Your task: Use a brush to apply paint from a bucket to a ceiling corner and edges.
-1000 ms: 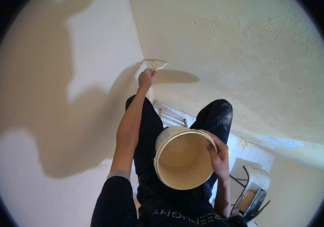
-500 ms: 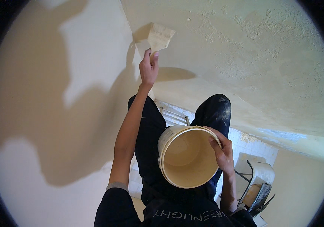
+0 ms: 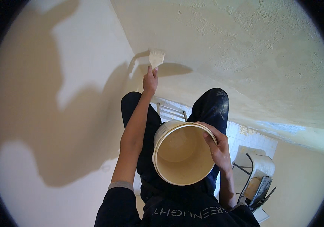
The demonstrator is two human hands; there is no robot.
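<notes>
My left hand is closed round the handle of a wide, cream-coated paintbrush. The brush is at the cream wall, close to the corner with the smoother wall on the left; its bristles point up the picture and appear to touch the surface. With my right hand I grip the right rim of a white plastic bucket, thumb inside and fingers outside. The bucket is tilted toward me between my thighs. Pale cream paint coats its inside and seems to lie in the bottom.
Rough, bumpy patches cover the wall's upper right. Below my knees, metal rungs show above a light tiled floor. A chair at the lower right bears dark and tan objects. The smooth left wall carries my large shadow.
My left hand and the paintbrush have moved down the picture along the wall, nearer my knees. My right hand keeps its grip on the bucket; the whole view has shifted slightly.
</notes>
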